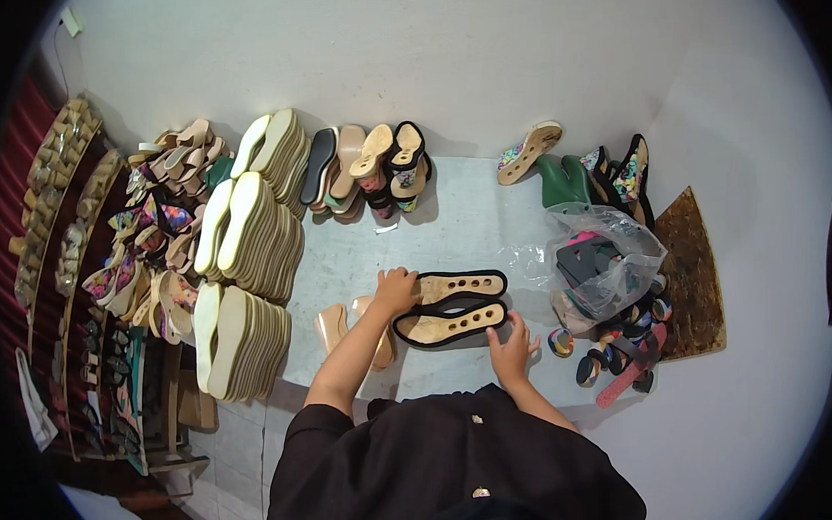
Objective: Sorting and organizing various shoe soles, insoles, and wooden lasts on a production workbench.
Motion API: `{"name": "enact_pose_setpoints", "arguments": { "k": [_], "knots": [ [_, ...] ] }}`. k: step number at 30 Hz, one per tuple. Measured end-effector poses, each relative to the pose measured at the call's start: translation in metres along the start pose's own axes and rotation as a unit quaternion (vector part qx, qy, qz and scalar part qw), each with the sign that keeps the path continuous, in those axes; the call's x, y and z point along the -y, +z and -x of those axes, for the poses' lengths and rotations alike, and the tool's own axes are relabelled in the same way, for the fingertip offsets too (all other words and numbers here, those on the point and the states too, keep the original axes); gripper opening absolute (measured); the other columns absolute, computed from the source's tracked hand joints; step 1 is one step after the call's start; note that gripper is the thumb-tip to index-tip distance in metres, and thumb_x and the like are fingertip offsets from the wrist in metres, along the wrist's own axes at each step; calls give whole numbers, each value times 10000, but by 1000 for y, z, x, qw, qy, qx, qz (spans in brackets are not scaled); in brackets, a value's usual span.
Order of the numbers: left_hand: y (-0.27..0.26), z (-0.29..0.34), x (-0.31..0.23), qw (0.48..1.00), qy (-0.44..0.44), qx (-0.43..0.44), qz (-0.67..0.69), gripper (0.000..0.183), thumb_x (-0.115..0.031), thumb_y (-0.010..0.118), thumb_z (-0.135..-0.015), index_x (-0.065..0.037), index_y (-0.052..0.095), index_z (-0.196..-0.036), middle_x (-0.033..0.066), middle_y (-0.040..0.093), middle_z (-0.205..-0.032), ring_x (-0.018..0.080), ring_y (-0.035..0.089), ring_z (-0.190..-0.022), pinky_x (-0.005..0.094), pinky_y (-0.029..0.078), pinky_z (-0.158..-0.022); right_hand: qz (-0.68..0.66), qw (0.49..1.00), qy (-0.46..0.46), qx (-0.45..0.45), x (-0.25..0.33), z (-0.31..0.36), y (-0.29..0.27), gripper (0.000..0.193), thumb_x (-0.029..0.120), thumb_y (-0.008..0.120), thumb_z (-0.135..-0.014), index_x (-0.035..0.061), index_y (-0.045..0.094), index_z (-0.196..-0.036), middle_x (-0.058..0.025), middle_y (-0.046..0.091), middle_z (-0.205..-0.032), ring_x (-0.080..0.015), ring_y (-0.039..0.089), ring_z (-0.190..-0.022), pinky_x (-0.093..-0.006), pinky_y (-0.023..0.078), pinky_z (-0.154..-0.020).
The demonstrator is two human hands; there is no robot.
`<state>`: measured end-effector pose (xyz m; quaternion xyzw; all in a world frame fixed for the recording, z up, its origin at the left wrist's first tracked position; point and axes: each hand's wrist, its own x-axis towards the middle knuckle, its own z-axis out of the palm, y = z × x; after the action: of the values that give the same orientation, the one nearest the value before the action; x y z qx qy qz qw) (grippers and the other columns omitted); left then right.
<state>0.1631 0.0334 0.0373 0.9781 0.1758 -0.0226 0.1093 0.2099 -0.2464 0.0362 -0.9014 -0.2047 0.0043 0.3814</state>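
Note:
Two sole pieces with black edging and tan, hole-punched undersides lie side by side on the pale table: a far sole and a near sole. My left hand is closed over the left end of the far sole and hides that end. By the right end of the near sole is my right hand, its fingers apart and the thumb close to the sole's edge. Under my left forearm, partly hidden, are shiny tan wedge soles.
Tall stacks of cream soles line the table's left side, with piled sandals beyond. Finished wedges stand at the back. On the right are a clear plastic bag of dark pieces, rolled straps and a brown board.

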Motion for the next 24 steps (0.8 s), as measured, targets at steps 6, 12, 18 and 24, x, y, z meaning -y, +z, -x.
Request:
{"name": "enact_pose_setpoints", "arguments": {
  "k": [6, 12, 18, 24],
  "knots": [
    [4, 66, 1, 985, -157, -20, 64, 570, -385, 727, -654, -30, 579, -1075, 202, 577, -968, 361, 576, -908, 408, 477, -748, -169, 983, -70, 3, 0, -42, 29, 389, 122, 566, -828, 54, 468, -1198, -147, 571, -1136, -318, 513, -1082, -394, 341, -938],
    [-17, 93, -22, 959, -229, 117, 116, 532, -452, 669, -692, 0, 618, -969, 215, 625, -966, 347, 608, -908, 417, 466, -755, -163, 984, -61, 25, 16, -69, 45, 435, 138, 556, -830, 72, 438, -1243, -154, 523, -1199, -312, 481, -1125, -432, 299, -967],
    [-22, 99, -22, 949, -226, 158, 151, 524, -462, 592, -759, 14, 618, -978, 204, 645, -934, 339, 622, -888, 428, 464, -763, -58, 997, -26, 47, 21, -2, 49, 696, 259, 647, -772, 115, 294, -1355, -142, 378, -1326, -295, 342, -1251, -530, 144, -1006],
    [23, 71, -24, 966, -71, -88, 233, 625, -336, 636, -782, 54, 438, -1227, 240, 519, -1170, 364, 505, -1072, 425, 412, -884, -74, 990, -43, 116, 20, 30, 53, 844, 276, 677, -747, 129, 179, -1412, -191, 347, -1351, -343, 329, -1262, -540, 198, -1009]
  ]
}}
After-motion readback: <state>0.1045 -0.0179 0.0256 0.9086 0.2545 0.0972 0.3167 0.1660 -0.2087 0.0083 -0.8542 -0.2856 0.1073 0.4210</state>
